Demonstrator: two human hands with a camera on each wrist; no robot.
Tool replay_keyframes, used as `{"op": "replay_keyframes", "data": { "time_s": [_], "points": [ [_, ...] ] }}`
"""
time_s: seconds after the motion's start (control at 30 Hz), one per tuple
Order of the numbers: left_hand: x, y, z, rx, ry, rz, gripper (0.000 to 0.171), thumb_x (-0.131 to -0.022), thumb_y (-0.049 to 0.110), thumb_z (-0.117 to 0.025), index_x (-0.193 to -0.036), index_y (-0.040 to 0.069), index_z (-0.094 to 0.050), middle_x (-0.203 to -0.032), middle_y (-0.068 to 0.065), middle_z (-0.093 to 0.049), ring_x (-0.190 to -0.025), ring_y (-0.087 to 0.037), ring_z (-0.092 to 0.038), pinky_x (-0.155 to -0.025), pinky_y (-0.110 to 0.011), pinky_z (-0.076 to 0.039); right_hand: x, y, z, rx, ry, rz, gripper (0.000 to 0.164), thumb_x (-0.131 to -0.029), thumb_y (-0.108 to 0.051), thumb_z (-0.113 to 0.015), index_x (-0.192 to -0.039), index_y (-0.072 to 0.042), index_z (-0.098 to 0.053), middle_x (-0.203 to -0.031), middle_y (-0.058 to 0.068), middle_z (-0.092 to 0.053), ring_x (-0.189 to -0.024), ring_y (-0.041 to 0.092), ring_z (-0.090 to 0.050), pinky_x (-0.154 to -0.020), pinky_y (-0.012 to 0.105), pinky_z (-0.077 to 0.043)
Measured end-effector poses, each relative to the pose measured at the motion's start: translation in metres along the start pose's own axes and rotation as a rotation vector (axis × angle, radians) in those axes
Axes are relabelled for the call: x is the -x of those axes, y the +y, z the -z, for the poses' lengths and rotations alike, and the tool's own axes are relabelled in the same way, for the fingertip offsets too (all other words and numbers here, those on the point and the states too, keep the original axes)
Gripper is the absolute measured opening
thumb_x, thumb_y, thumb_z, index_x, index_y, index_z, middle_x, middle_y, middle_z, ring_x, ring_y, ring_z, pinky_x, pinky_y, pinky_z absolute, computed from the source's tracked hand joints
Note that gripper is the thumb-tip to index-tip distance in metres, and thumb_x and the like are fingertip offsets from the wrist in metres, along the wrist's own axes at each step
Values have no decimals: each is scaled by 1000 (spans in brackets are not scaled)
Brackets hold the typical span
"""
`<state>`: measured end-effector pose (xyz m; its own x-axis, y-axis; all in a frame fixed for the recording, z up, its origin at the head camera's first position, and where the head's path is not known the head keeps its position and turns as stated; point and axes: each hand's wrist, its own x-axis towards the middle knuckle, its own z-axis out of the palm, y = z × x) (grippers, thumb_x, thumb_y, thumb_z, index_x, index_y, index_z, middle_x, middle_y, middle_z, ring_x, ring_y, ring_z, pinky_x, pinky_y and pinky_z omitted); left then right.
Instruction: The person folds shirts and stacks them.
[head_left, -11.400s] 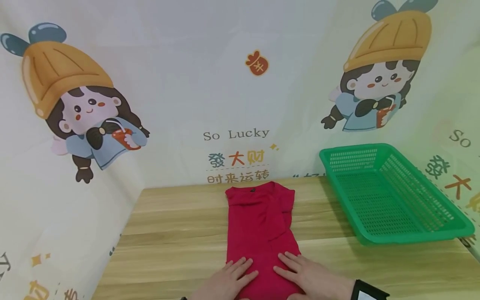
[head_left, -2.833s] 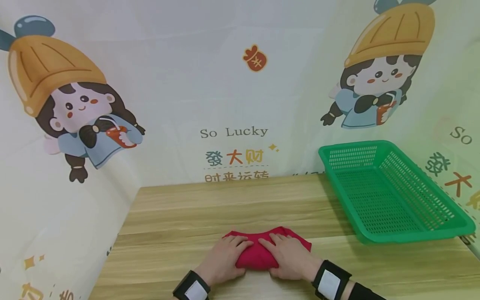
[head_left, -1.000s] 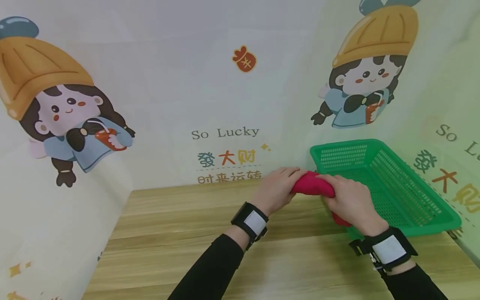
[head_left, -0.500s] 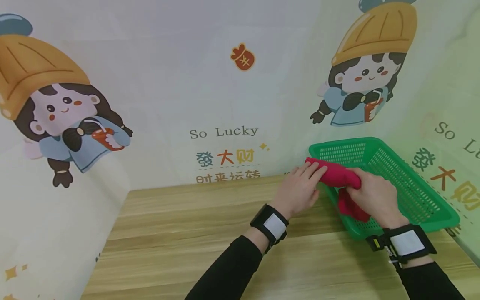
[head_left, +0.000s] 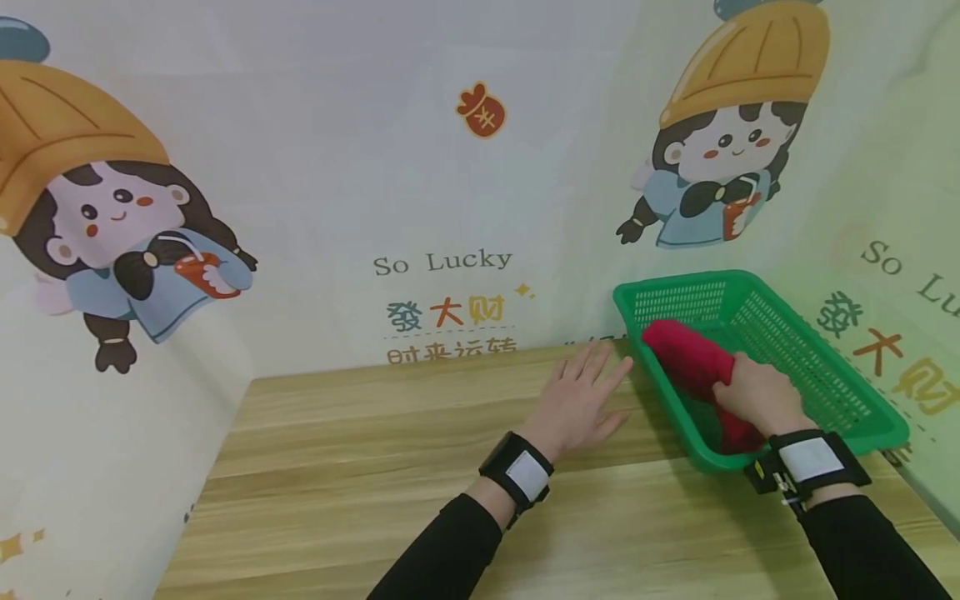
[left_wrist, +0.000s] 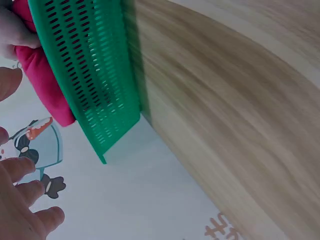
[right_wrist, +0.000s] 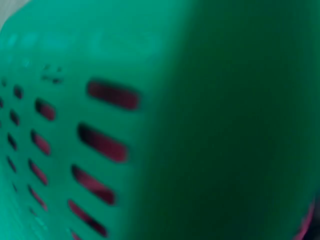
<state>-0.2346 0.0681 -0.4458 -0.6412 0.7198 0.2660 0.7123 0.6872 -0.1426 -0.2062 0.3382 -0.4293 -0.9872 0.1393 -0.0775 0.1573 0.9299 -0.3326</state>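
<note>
A red shirt [head_left: 686, 354], bundled into a thick roll, lies mostly inside the green plastic basket [head_left: 851, 383] along its left wall. My right hand [head_left: 761, 396] grips the near part of the roll, over the basket. Left of the basket, my left hand [head_left: 573, 408] hovers with its fingers spread and touches nothing. In the left wrist view, the shirt [left_wrist: 47, 90] shows past the basket's slotted wall [left_wrist: 95, 75], with left-hand fingers [left_wrist: 30, 192] at the left edge. The right wrist view is filled by the basket wall [right_wrist: 60, 25]; red cloth shows through its slots.
The basket stands at the right side of a wooden table [head_left: 337, 483]. Behind the table hangs a white cloth backdrop [head_left: 330, 167] printed with cartoon figures and lettering. Each wrist wears a black band.
The shirt, first laid out long, was bundled up, lifted with both hands and carried right to the basket. Since half a second ago my left hand has let go and the shirt has sunk lower.
</note>
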Motion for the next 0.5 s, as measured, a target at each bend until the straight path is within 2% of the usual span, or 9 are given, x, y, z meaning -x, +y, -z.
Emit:
{"op": "replay_keyframes", "data": {
  "time_s": [0.13,0.2,0.33,0.4,0.5],
  "points": [
    [14,-6,-8,50,-55,60,68,-98,54,-50,-157,25,-29,-162,-10,-33,-152,-31,-29,-119,-52,-34,-6,2,-5,43,-120,5,57,-91,-22,-52,-126,21,-39,-108,42,-58,-88,51,-62,-68,56,-52],
    [21,-8,-12,58,-60,86,68,-98,55,-50,-157,26,-29,-161,-10,-34,-151,-31,-30,-118,-52,-34,-7,1,-7,64,-165,28,59,-91,-22,-53,-127,22,-37,-111,43,-58,-94,54,-62,-73,58,-52],
    [35,-11,-19,81,-88,118,69,-98,53,-51,-157,26,-29,-161,-11,-35,-151,-33,-30,-118,-53,-35,-9,-4,-7,79,-299,63,77,-94,-30,-52,-142,22,-23,-127,45,-50,-110,56,-57,-87,62,-50],
    [40,-14,-21,97,-109,132,69,-98,53,-51,-157,26,-28,-161,-12,-34,-151,-33,-29,-118,-53,-34,-10,-6,-8,43,-379,88,82,-98,-36,-48,-146,22,-16,-140,46,-39,-124,58,-48,-98,64,-45],
    [48,-18,-24,125,-128,154,70,-97,52,-53,-157,25,-28,-162,-13,-33,-152,-34,-27,-119,-54,-32,-10,-6,-11,-56,-520,121,83,-103,-39,-41,-149,19,-5,-154,44,-15,-140,59,-27,-108,65,-36]
  ]
}}
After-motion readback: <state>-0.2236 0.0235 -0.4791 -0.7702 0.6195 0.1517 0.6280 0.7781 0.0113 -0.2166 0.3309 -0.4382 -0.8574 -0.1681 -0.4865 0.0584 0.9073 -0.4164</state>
